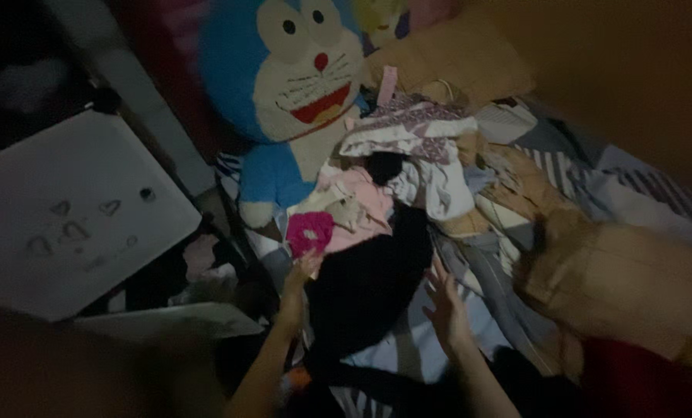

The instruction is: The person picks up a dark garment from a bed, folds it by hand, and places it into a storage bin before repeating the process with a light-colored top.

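The scene is dim. My left hand reaches to the left edge of a black garment spread on the bed, just below a bright pink cloth; whether it grips the fabric I cannot tell. On the garment's right side, my right hand hovers with its fingers spread, holding nothing. Behind the black garment lies a heap of clothes, pink, white and patterned.
A big blue and white cat plush toy leans at the head of the bed. A tan blanket lies at the right on a striped sheet. A white board stands at the left, a tan pillow behind.
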